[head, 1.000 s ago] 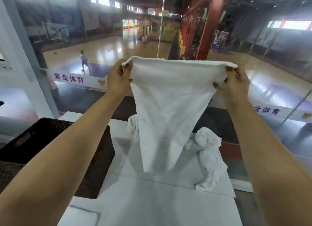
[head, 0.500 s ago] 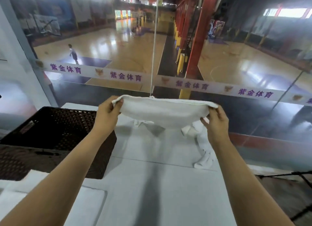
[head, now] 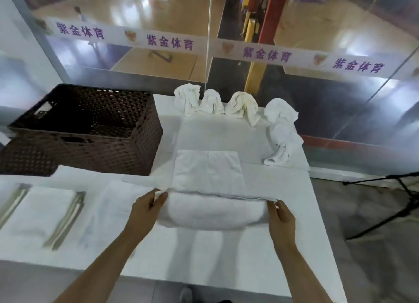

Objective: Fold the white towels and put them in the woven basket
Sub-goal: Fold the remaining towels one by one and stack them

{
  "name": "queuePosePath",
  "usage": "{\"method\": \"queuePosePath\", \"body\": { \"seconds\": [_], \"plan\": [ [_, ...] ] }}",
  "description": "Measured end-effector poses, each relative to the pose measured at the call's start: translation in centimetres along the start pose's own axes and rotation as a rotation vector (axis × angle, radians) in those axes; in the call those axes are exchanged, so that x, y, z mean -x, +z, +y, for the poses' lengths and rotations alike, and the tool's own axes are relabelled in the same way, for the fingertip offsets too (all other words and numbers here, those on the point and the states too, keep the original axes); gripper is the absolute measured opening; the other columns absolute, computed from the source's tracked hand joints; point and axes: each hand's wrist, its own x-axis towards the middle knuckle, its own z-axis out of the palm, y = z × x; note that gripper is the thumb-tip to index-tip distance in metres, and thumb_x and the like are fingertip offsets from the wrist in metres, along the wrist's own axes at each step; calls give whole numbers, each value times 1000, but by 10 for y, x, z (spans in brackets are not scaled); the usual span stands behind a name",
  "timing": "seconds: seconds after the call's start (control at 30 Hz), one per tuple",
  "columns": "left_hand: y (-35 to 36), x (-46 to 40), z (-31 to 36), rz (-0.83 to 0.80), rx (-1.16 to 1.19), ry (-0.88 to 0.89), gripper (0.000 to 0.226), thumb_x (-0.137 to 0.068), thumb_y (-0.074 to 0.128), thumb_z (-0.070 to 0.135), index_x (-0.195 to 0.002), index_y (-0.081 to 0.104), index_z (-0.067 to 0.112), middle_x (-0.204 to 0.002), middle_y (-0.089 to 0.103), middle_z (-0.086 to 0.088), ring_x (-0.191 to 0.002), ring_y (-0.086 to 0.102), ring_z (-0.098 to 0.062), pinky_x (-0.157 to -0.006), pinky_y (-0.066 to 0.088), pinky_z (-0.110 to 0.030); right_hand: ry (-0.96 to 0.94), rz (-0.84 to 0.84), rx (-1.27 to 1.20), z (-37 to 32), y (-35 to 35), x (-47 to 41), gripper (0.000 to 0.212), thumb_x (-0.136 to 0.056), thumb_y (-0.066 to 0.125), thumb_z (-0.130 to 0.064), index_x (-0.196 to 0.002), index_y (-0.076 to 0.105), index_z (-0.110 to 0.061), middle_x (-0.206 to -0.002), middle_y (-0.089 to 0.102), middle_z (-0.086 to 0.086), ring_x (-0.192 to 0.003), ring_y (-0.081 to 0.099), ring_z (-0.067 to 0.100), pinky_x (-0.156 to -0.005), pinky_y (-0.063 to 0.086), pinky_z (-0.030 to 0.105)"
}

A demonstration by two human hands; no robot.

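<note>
A white towel point(head: 210, 189) lies on the white table point(head: 260, 253), its far half flat and its near edge lifted. My left hand point(head: 148, 206) pinches the near-left corner and my right hand point(head: 281, 219) pinches the near-right corner, so the near part sags between them. The dark brown woven basket point(head: 95, 141) stands at the table's back left, and I see no towel inside it. Several crumpled white towels point(head: 240, 107) sit in a row along the far edge. A flat folded white towel point(head: 43, 212) lies at the near left.
A glass wall with a printed banner point(head: 172, 43) runs right behind the table's far edge. A black tripod leg point(head: 403, 203) stands on the floor to the right of the table. The table's right edge drops off near my right arm.
I have lowered the towel from head height down onto the table. Its hanging part now lies flat on the surface, and both hands have come down toward me while keeping their corners.
</note>
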Motion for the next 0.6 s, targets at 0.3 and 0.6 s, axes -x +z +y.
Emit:
{"method": "queuePosePath", "body": {
  "seconds": [0.3,0.6],
  "plan": [
    [18,99,-19,35,24,-246,28,-97,63,34,-70,66,27,-61,67,10,-64,59,-12,-58,41,-19,119,-44,50,51,-47,67,24,-103,58,-25,-86,68,-12,-73,61,6,-58,51,3,-64,41,32],
    [33,129,-30,40,-32,-299,49,-97,64,34,-61,37,16,-50,29,9,-49,27,-6,-57,20,-31,163,-38,54,67,-61,78,23,-102,59,-23,-85,68,-11,-73,62,8,-58,50,4,-65,41,32]
  ]
}}
